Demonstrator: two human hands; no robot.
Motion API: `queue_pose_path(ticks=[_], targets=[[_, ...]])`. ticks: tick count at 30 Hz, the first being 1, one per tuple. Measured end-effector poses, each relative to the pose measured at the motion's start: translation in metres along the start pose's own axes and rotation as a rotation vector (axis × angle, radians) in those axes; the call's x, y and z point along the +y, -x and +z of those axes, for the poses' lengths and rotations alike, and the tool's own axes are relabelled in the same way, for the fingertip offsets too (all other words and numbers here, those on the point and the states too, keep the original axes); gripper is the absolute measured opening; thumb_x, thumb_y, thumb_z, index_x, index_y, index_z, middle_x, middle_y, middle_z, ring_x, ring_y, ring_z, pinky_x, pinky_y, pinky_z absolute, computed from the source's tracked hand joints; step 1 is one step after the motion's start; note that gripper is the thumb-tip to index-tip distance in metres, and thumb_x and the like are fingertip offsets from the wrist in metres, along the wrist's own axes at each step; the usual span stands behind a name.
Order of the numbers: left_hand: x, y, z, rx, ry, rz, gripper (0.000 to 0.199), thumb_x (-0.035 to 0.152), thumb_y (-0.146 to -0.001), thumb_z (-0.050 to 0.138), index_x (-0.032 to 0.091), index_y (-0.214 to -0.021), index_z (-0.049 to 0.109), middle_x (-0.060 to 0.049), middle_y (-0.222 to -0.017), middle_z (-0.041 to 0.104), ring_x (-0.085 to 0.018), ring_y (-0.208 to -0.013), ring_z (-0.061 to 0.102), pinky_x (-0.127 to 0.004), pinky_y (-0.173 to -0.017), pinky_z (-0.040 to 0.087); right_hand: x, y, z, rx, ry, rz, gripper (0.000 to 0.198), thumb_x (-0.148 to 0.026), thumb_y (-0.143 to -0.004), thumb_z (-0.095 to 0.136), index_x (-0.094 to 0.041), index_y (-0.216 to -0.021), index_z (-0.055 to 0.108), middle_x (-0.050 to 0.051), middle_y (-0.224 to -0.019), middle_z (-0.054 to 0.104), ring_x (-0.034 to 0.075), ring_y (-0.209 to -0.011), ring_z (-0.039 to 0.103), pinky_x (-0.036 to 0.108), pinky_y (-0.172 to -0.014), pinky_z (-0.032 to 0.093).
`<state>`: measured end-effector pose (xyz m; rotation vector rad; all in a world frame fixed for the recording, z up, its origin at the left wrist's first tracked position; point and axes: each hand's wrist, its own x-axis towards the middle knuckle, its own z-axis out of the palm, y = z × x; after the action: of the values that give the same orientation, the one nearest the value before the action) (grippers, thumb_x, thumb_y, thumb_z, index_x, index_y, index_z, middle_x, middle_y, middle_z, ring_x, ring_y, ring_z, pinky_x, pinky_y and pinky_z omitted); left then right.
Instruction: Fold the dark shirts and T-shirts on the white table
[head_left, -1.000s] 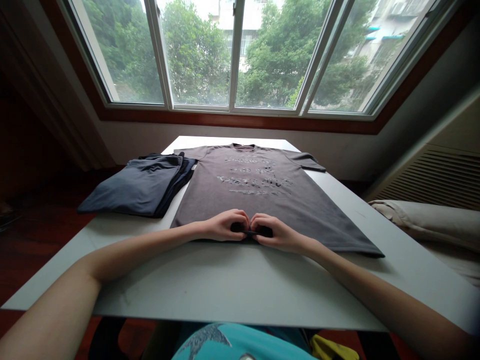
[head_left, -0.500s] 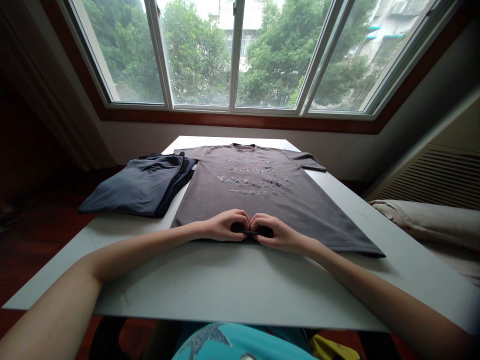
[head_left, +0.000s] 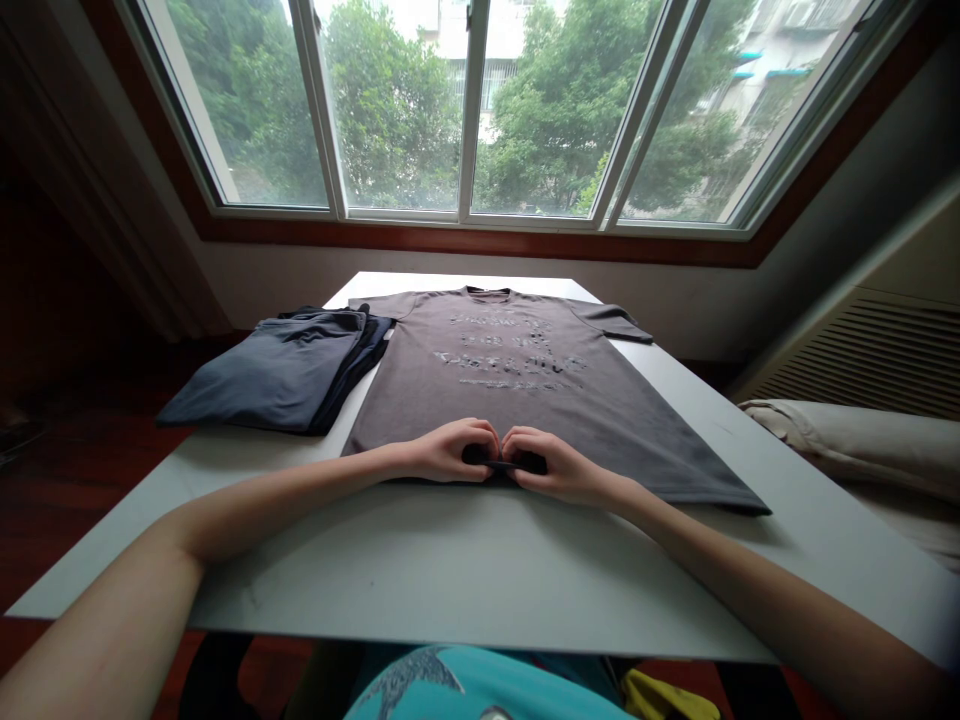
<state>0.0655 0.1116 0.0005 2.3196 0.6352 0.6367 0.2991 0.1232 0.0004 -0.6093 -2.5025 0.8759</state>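
A dark grey T-shirt [head_left: 510,400] with printed lettering on its chest lies spread flat, its collar toward the window and its hem toward me. At the middle of the hem, my left hand [head_left: 456,450] pinches the cloth edge between thumb and fingers. My right hand [head_left: 551,462] pinches the same edge right beside it, and the fingertips of both hands nearly touch. Between them the pinched bit of hem is slightly raised. Part of the near hem is hidden behind my hands and left forearm.
The shirt rests on a white table [head_left: 420,570]. Left of it sits a stack of folded dark clothes [head_left: 270,370], reaching over the table's left edge. A beige rolled cushion [head_left: 855,440] lies off to the right. A wide window [head_left: 465,110] is beyond the table.
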Motion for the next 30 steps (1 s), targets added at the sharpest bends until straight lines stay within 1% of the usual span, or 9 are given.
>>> queue_pose_path(ticks=[5, 9, 11, 15, 21, 25, 30], targets=[[-0.0023, 0.0017, 0.0013, 0.04, -0.002, -0.027, 0.016, 0.026, -0.081, 0.061, 0.015, -0.093, 0.063, -0.005, -0.095, 0.063, -0.018, -0.089, 0.058, -0.028, -0.083, 0.046, -0.002, 0.0003, 0.0001, 0.025, 0.02, 0.03, 0.008, -0.016, -0.081, 0.057, -0.018, -0.088, 0.06, 0.003, -0.085, 0.062, 0.016, -0.076, 0.055, 0.027, -0.07, 0.045], [-0.0009, 0.0021, 0.0012, 0.035, -0.01, -0.064, 0.019, 0.026, -0.081, 0.061, 0.015, -0.096, 0.062, -0.003, -0.091, 0.063, -0.017, -0.085, 0.057, -0.026, -0.078, 0.046, -0.002, 0.0004, 0.0011, 0.038, 0.021, 0.023, 0.008, -0.015, -0.079, 0.057, -0.018, -0.087, 0.059, 0.002, -0.084, 0.062, 0.016, -0.075, 0.055, 0.027, -0.07, 0.046], [0.0004, 0.0017, 0.0005, 0.021, -0.008, -0.057, 0.02, 0.026, -0.08, 0.061, 0.015, -0.096, 0.061, -0.004, -0.093, 0.063, -0.017, -0.087, 0.057, -0.027, -0.081, 0.046, -0.0007, 0.0004, 0.0014, 0.029, 0.009, 0.001, 0.007, -0.015, -0.079, 0.058, -0.018, -0.085, 0.059, 0.003, -0.086, 0.061, 0.016, -0.077, 0.055, 0.028, -0.071, 0.046], [0.0024, 0.0005, -0.0012, -0.01, 0.01, 0.004, 0.016, 0.025, -0.079, 0.062, 0.016, -0.092, 0.061, -0.006, -0.097, 0.062, -0.019, -0.091, 0.056, -0.029, -0.086, 0.046, 0.001, 0.0004, 0.0002, 0.0, -0.022, -0.032, 0.007, -0.014, -0.078, 0.06, -0.018, -0.083, 0.057, 0.004, -0.088, 0.059, 0.017, -0.08, 0.055, 0.029, -0.074, 0.046], [0.0026, 0.0005, -0.0016, -0.025, 0.007, 0.027, 0.013, 0.023, -0.079, 0.063, 0.016, -0.09, 0.061, -0.007, -0.1, 0.06, -0.02, -0.093, 0.056, -0.03, -0.087, 0.047, -0.0044, 0.0, -0.0035, -0.037, -0.06, -0.053, 0.002, -0.018, -0.082, 0.06, -0.018, -0.083, 0.058, 0.005, -0.092, 0.059, 0.017, -0.081, 0.055, 0.029, -0.075, 0.046], [0.0022, 0.0005, -0.0013, -0.033, 0.004, 0.02, 0.012, 0.021, -0.08, 0.064, 0.016, -0.09, 0.06, -0.006, -0.1, 0.059, -0.019, -0.092, 0.055, -0.03, -0.087, 0.047, -0.0063, 0.0001, -0.0044, -0.046, -0.07, -0.052, 0.004, -0.021, -0.084, 0.061, -0.018, -0.084, 0.059, 0.006, -0.094, 0.059, 0.017, -0.083, 0.056, 0.029, -0.075, 0.047], [0.0017, 0.0001, -0.0013, -0.021, 0.001, 0.032, 0.01, 0.02, -0.08, 0.063, 0.016, -0.087, 0.058, -0.006, -0.097, 0.059, -0.019, -0.091, 0.055, -0.03, -0.087, 0.046, -0.0023, 0.0004, -0.0025, -0.019, -0.03, -0.027, 0.004, -0.02, -0.083, 0.06, -0.018, -0.085, 0.059, 0.005, -0.091, 0.061, 0.017, -0.081, 0.056, 0.029, -0.074, 0.047]])
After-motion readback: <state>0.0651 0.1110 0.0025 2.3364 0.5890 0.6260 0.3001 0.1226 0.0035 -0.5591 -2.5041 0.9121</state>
